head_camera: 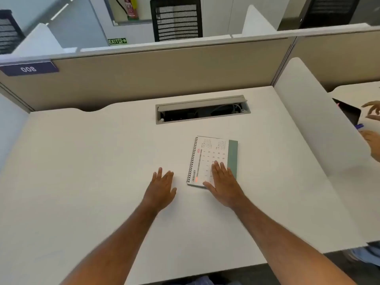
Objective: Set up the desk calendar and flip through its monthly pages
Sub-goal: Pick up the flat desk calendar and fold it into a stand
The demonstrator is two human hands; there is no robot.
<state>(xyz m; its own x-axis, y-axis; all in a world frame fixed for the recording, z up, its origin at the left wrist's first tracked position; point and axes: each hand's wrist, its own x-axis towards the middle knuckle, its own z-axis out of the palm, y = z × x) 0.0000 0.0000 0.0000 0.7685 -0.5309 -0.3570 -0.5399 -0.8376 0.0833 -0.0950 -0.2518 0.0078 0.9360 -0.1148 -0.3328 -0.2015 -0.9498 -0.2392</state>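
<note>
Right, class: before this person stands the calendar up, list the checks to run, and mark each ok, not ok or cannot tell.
1. Desk calendar within reach: ok, it lies flat on the desk.
2. Right hand on the calendar: ok, palm down on its near part, fingers spread, no grip closed.
3. Left hand free to help: ok, flat on the desk beside the calendar, apart from it.
4. First page showing: ok, it reads JANUARY.
5. Spiral binding intact: cannot tell, too small.
6. Room to stand it: ok, bare desk up to the cable tray.
</note>
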